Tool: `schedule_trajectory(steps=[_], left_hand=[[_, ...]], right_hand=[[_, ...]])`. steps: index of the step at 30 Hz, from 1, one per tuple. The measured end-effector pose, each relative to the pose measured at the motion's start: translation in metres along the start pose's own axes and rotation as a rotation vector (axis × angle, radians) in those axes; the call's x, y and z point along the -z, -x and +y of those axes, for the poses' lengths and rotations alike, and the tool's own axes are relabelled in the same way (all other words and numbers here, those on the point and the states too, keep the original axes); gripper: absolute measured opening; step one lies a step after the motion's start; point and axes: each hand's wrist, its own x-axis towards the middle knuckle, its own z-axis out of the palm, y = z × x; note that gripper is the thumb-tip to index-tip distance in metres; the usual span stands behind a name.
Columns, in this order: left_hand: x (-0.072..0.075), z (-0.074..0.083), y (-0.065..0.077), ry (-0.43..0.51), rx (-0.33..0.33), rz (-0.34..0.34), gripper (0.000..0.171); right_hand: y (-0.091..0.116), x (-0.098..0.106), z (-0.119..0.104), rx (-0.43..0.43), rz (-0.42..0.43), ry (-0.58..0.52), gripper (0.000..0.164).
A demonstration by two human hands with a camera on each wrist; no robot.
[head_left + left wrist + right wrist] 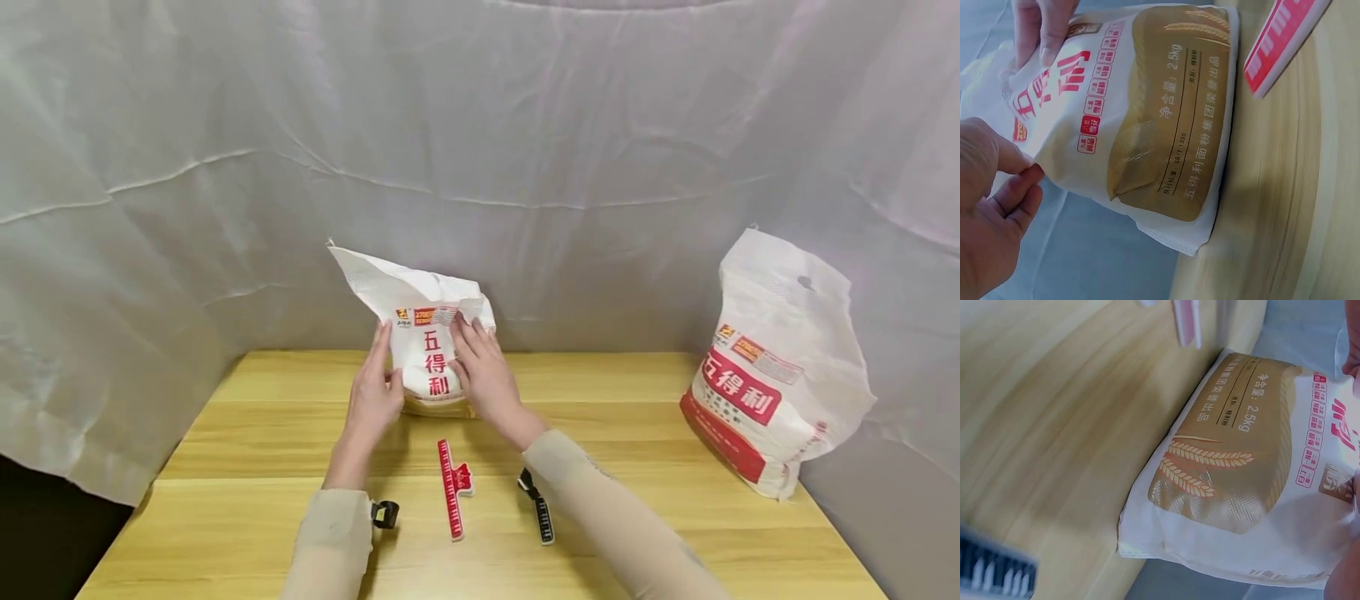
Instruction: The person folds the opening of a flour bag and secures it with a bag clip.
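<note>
The flour bag (435, 358), judged soft but weighty, is pinched by left grip (377, 387) and right grip (486, 371), best supported underneath.

The small bag (423, 342) in the middle says 五得利 in red. Its gold part (1172, 122) says 净含量 2.5kg and GB/T 1355. The big bag (780, 371) at the right says 五得利 in white on red.
</note>
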Motion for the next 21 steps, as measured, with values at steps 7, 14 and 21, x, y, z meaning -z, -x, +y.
schedule_trajectory(steps=[7,14,21], left_hand=[[0.021,-0.014,0.002,0.006,0.034,0.056,0.088],[0.041,-0.021,-0.002,-0.023,0.077,0.066,0.088],[0.050,-0.026,-0.001,-0.056,0.102,0.050,0.089]], right_hand=[[-0.016,-0.015,-0.019,0.037,-0.023,0.025,0.061],[-0.035,-0.019,-0.035,0.049,-0.089,0.042,0.064],[-0.041,-0.019,-0.039,0.028,-0.138,0.069,0.073]])
